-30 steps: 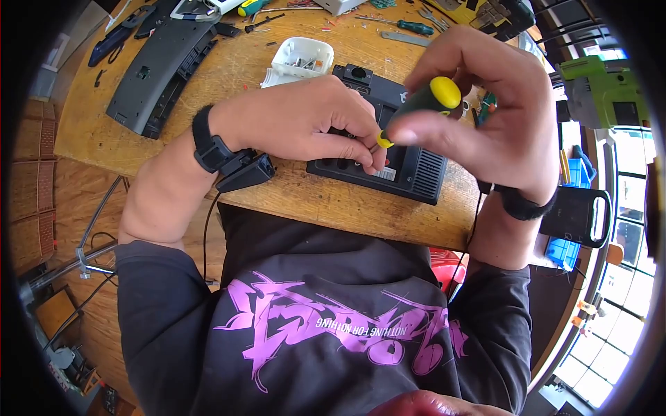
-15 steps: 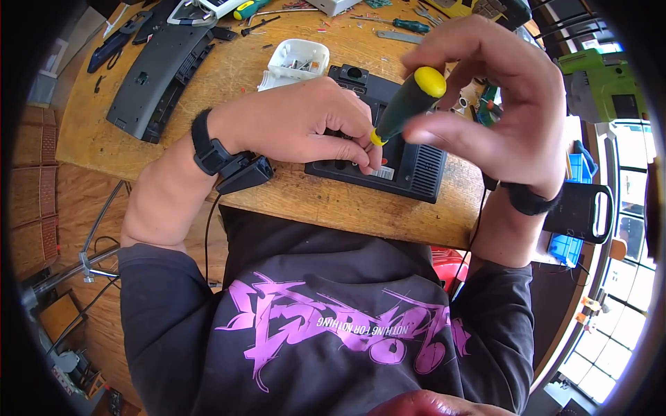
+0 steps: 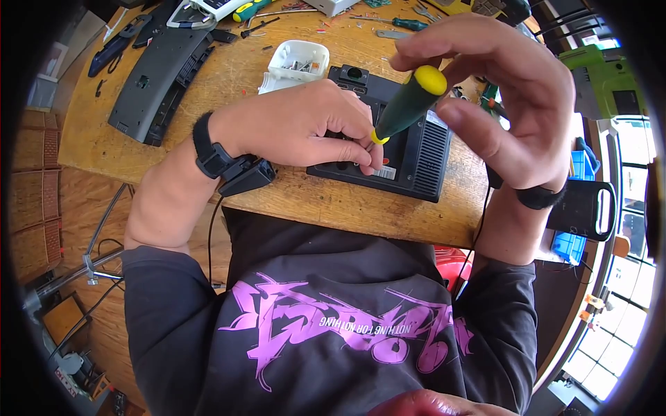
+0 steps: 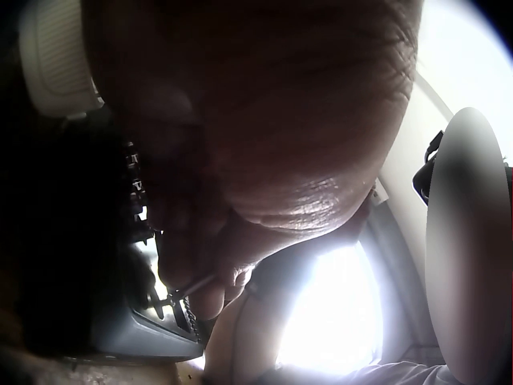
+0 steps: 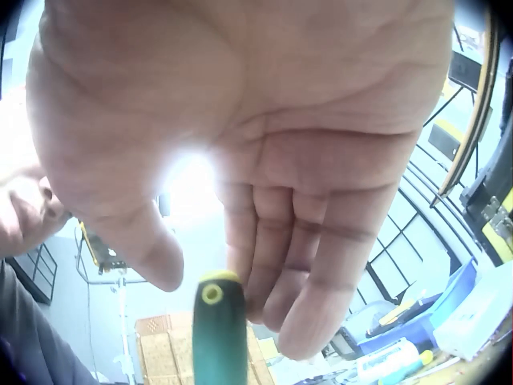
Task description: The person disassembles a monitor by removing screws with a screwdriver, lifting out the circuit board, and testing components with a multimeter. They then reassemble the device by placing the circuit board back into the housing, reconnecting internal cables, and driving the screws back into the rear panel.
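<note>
A screwdriver (image 3: 406,104) with a dark green handle and yellow end stands tilted over a flat black device (image 3: 431,159) with vent slots and a barcode label. My left hand (image 3: 298,128) pinches its thin shaft (image 4: 195,285) low down, between thumb and fingertips, close over the device; these fingers hide the tip in the head view. Around the handle's upper end my right hand (image 3: 513,97) is spread, thumb lifted off one side and fingers extended along the other. In the right wrist view the handle's end (image 5: 216,293) shows in the gap between thumb and fingers.
A small white box (image 3: 300,59) with loose screws sits behind the left hand. At the left lies a long black plastic cover (image 3: 156,83). Another screwdriver (image 3: 409,25), a metal ruler (image 3: 393,35) and scattered tools lie at the back. A cable (image 3: 479,222) hangs from the right wrist.
My right thumb has come away from the screwdriver handle and the fingers have spread wider. The handle has tipped slightly leftward and more of it shows. The left hand keeps its pinch.
</note>
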The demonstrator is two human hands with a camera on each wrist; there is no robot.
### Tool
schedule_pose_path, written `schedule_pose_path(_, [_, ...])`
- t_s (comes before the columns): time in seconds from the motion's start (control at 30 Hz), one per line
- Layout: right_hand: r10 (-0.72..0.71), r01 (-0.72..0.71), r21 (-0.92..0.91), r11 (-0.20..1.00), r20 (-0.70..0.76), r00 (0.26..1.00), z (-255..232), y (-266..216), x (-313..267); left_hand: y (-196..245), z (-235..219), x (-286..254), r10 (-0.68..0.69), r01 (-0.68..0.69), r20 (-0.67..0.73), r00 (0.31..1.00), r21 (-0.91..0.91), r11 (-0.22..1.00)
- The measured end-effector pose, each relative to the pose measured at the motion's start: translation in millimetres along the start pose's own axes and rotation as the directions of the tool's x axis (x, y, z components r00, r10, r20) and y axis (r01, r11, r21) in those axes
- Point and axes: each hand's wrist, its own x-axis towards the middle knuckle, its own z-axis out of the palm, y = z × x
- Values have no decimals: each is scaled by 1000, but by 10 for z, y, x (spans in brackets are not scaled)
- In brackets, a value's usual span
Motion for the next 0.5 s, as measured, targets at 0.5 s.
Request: schedule_pose_path(0.5, [89, -88, -13, 996, 16, 996, -1, -41, -34, 55, -16, 9, -13, 13, 11, 1000, 55, 998])
